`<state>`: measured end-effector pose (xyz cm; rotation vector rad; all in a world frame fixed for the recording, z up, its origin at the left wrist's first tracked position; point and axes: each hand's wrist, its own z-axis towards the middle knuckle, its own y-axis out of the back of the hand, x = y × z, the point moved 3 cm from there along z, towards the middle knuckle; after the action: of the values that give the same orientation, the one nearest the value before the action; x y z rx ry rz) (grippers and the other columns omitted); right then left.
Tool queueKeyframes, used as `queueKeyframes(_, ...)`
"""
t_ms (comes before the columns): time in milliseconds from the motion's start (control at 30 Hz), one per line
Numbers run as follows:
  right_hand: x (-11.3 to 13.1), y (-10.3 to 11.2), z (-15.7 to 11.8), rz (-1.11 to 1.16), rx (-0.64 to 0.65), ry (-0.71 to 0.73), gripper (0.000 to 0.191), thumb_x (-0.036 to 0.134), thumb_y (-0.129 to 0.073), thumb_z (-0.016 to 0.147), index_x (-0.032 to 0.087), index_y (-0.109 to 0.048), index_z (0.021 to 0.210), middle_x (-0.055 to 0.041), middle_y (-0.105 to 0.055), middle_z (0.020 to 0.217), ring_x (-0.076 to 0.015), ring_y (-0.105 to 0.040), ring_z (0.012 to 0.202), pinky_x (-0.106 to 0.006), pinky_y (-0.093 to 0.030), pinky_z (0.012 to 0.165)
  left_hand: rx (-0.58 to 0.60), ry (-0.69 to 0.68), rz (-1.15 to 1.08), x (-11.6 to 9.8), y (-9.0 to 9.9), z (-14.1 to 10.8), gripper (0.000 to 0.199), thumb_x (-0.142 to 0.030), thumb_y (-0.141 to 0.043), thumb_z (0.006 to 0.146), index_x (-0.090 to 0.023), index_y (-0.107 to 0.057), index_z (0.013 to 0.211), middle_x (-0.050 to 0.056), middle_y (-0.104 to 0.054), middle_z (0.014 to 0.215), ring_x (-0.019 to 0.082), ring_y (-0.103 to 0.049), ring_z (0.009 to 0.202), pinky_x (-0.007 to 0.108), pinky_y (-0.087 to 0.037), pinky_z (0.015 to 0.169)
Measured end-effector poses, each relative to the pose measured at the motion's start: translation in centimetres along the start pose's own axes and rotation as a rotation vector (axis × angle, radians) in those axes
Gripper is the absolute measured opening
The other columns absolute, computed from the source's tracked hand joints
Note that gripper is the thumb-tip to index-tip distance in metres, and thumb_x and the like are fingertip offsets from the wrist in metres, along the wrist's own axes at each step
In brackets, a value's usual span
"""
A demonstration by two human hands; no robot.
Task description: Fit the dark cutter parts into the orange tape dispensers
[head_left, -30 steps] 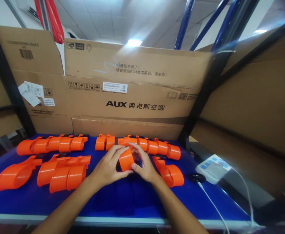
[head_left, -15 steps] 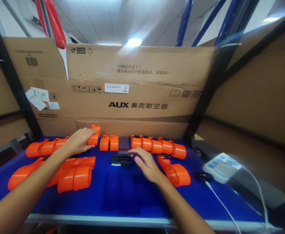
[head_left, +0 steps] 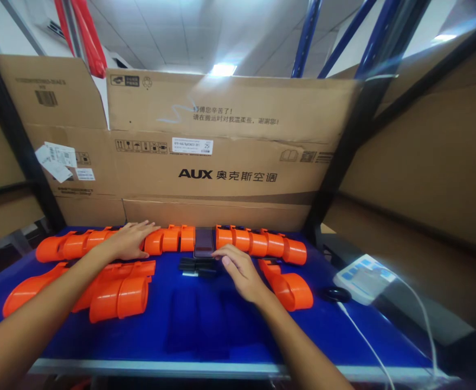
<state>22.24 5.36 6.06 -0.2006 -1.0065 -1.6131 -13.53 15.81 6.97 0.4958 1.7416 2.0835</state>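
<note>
My left hand (head_left: 131, 241) lies open over the back row, fingers spread, beside an orange curled plastic band (head_left: 154, 243) with a tab. More such orange bands (head_left: 74, 245) line the back row to its left. In the middle of that row stands a dark flat phone-like rectangle (head_left: 204, 242). The fingertips of my right hand (head_left: 240, 270) are at its lower right corner, loosely stretched and holding nothing. Black pens or markers (head_left: 197, 266) lie just left of that hand. Another row of orange bands (head_left: 259, 243) continues right of the dark rectangle.
Larger orange bands (head_left: 118, 298) lie at the front left, with another looped band (head_left: 293, 291) at the front right. A white device (head_left: 364, 279) with a cable and a black round object (head_left: 336, 294) are on the right. Cardboard (head_left: 222, 187) walls the back of the blue tabletop (head_left: 140, 338).
The orange band that was raised in my left hand now sits lower in the back row. That hand has let go and its fingers have spread. My right hand has hardly moved.
</note>
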Motion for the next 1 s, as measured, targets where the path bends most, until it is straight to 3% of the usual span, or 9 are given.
queueKeyframes(67, -0.1, 0.0, 0.0, -0.006, -0.021, -0.007, 0.040, 0.047, -0.041, 0.105, 0.022, -0.071, 0.114, -0.0095, -0.071, 0.105, -0.0268, -0.066, 0.101, -0.040, -0.051, 0.089, 0.016, 0.035, 0.026, 1.2, -0.2, -0.4, 0.094, -0.035, -0.070, 0.070, -0.028, -0.035, 0.156, 0.014, -0.039, 0.161, 0.038, -0.033, 0.148, 0.053, -0.028, 0.114)
queueKeyframes(167, -0.3, 0.1, -0.1, -0.002, -0.075, -0.010, 0.045, 0.047, -0.034, 0.107, 0.023, -0.071, 0.114, -0.0097, -0.070, 0.108, -0.0266, -0.065, 0.103, -0.041, -0.051, 0.092, 0.071, 0.099, 0.100, 2.6, -1.2, -0.8, 0.098, -0.024, -0.069, 0.066, -0.026, -0.033, 0.157, 0.018, -0.043, 0.157, 0.040, -0.039, 0.144, 0.055, -0.030, 0.112)
queueKeyframes(333, -0.7, 0.1, -0.1, 0.012, -0.108, -0.005, 0.047, 0.049, -0.033, 0.107, 0.024, -0.071, 0.117, -0.0093, -0.070, 0.108, -0.0264, -0.066, 0.103, -0.042, -0.051, 0.094, 0.080, 0.106, 0.152, 2.5, -2.1, -0.7, 0.092, -0.015, -0.065, 0.067, -0.022, -0.037, 0.155, 0.022, -0.053, 0.147, 0.039, -0.052, 0.131, 0.052, -0.036, 0.106)
queueKeyframes(433, -0.8, 0.2, -0.1, 0.006, -0.107, -0.006, 0.047, 0.049, -0.033, 0.106, 0.024, -0.071, 0.119, -0.0092, -0.070, 0.108, -0.0267, -0.066, 0.102, -0.042, -0.052, 0.094, 0.050, 0.097, 0.162, 1.9, -1.0, -0.6, 0.091, -0.017, -0.067, 0.066, -0.019, -0.040, 0.152, 0.022, -0.057, 0.140, 0.039, -0.054, 0.127, 0.051, -0.035, 0.106)
queueKeyframes(600, -0.7, 0.1, -0.1, 0.006, -0.113, -0.002, 0.047, 0.049, -0.033, 0.107, 0.024, -0.071, 0.119, -0.0090, -0.070, 0.107, -0.0265, -0.066, 0.101, -0.042, -0.052, 0.094, -0.091, 0.128, 0.216, 0.5, 3.1, -0.6, 0.091, -0.019, -0.065, 0.067, -0.016, -0.036, 0.154, 0.022, -0.059, 0.135, 0.042, -0.052, 0.126, 0.053, -0.033, 0.105)
queueKeyframes(800, -0.7, 0.3, -0.4, 0.002, -0.172, 0.027, 0.053, 0.051, -0.028, 0.106, 0.024, -0.072, 0.114, -0.0097, -0.070, 0.105, -0.0272, -0.066, 0.100, -0.043, -0.052, 0.092, -0.339, 0.070, 0.276, -4.5, 6.7, -0.7, 0.089, -0.014, -0.057, 0.073, -0.012, -0.027, 0.157, 0.023, -0.052, 0.142, 0.043, -0.044, 0.133, 0.054, -0.035, 0.105)
queueKeyframes(1000, -2.0, 0.2, -0.3, -0.026, -0.270, -0.064, 0.043, 0.049, -0.037, 0.105, 0.023, -0.065, 0.125, -0.0081, -0.069, 0.097, -0.0266, -0.066, 0.093, -0.043, -0.052, 0.089, -0.491, -0.189, 0.061, -13.2, 5.9, -1.7, 0.086, -0.013, -0.062, 0.072, -0.025, -0.035, 0.153, 0.014, -0.048, 0.151, 0.039, -0.037, 0.142, 0.054, -0.036, 0.109)
